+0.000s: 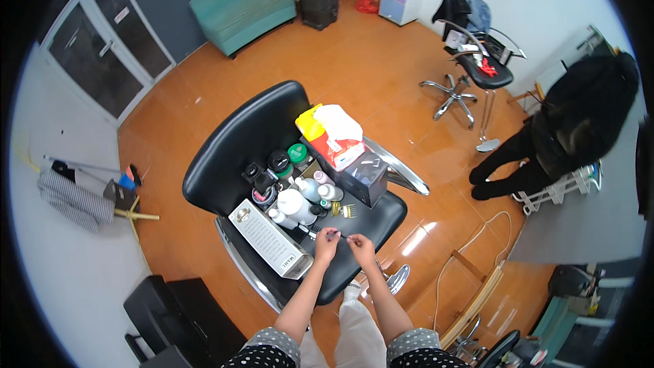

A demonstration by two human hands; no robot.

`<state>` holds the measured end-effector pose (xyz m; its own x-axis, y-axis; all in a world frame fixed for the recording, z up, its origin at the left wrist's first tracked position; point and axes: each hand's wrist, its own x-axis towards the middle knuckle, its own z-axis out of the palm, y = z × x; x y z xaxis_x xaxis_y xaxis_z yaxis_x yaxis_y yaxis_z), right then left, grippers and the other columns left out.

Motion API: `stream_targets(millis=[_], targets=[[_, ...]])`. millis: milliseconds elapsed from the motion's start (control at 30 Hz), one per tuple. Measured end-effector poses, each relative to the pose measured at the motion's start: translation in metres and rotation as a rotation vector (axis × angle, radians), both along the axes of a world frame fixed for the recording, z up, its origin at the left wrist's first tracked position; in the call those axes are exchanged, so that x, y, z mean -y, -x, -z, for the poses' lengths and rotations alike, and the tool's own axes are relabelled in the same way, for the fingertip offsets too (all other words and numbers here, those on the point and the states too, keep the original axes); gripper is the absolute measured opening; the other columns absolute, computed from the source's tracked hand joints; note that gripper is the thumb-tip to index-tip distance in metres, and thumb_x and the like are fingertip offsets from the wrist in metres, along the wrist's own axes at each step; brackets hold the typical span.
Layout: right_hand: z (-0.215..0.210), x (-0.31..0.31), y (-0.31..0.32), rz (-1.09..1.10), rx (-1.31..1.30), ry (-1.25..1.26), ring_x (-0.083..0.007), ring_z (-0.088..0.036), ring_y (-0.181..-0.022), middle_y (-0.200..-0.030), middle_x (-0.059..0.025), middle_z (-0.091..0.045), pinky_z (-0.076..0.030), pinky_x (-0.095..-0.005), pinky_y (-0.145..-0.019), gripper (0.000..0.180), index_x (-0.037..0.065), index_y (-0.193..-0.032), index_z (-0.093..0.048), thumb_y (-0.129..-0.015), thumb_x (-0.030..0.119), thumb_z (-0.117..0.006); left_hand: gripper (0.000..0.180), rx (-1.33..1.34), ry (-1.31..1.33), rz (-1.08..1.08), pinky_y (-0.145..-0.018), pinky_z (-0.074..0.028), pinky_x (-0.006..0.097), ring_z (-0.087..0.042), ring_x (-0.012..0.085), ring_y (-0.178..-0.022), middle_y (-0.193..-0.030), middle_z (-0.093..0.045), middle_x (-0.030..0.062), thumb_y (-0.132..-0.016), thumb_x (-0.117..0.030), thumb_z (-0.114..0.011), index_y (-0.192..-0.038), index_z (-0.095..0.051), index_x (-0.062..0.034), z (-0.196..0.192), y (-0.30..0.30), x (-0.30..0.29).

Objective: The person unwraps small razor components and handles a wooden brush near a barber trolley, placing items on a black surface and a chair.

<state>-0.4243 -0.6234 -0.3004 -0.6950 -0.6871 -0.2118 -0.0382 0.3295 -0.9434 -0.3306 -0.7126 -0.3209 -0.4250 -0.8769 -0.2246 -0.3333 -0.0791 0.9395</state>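
Note:
My left hand (325,245) and my right hand (362,249) meet over the front of a black salon chair's seat (378,227). Both are closed in a pinch on a small, thin dark item (332,235), too small to name. Left of them lies a long silver-white box (270,240). Beyond my fingers stand a white bottle (294,206), a smaller white bottle (331,193), a jar with a green lid (298,154) and a black-lidded jar (279,161). A yellowish comb-like guard (349,210) rests close to my right hand.
A dark box (366,178) topped by a red-and-yellow packet (334,140) stands at the seat's right side. Another person in black (572,123) stands at the right near a white trolley (565,187). A cable (439,286) trails over the orange floor. Farther back are a green sofa (245,13) and a loaded chair (487,75).

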Motion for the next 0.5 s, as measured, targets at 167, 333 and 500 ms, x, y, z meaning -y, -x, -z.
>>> stream_targets(millis=[167, 333, 500], targets=[[-0.066, -0.038, -0.023, 0.16, 0.187, -0.004, -0.0023, -0.043, -0.052, -0.059, 0.0033, -0.052, -0.034, -0.0184, -0.047, 0.017, 0.0, -0.087, -0.063, -0.08, 0.016, -0.064, 0.021, -0.23, -0.385, 0.116, -0.063, -0.046, 0.022, -0.057, 0.0116, -0.071, -0.087, -0.056, 0.007, -0.079, -0.008, -0.063, -0.094, -0.051, -0.0013, -0.074, -0.025, -0.018], [-0.123, -0.081, -0.077, 0.298, 0.419, 0.204, -0.0041, -0.047, -0.058, -0.067, 0.0018, -0.055, -0.038, -0.0175, -0.053, 0.018, 0.002, -0.086, -0.061, -0.081, 0.019, -0.063, 0.025, -0.273, -0.436, 0.344, -0.065, -0.047, 0.022, -0.058, 0.0109, -0.074, -0.084, -0.058, 0.0062, -0.078, -0.009, -0.064, -0.099, -0.054, 0.0003, -0.153, -0.071, -0.04], [-0.169, -0.117, -0.141, 0.43, 0.411, 0.343, -0.0051, -0.049, -0.061, -0.068, 0.0013, -0.056, -0.04, -0.018, -0.057, 0.018, 0.003, -0.084, -0.06, -0.081, 0.02, -0.063, 0.021, -0.245, -0.569, 0.511, -0.069, -0.048, 0.022, -0.059, 0.0113, -0.075, -0.083, -0.061, 0.0054, -0.08, -0.013, -0.063, -0.095, -0.057, 0.0001, -0.195, -0.121, -0.059]])
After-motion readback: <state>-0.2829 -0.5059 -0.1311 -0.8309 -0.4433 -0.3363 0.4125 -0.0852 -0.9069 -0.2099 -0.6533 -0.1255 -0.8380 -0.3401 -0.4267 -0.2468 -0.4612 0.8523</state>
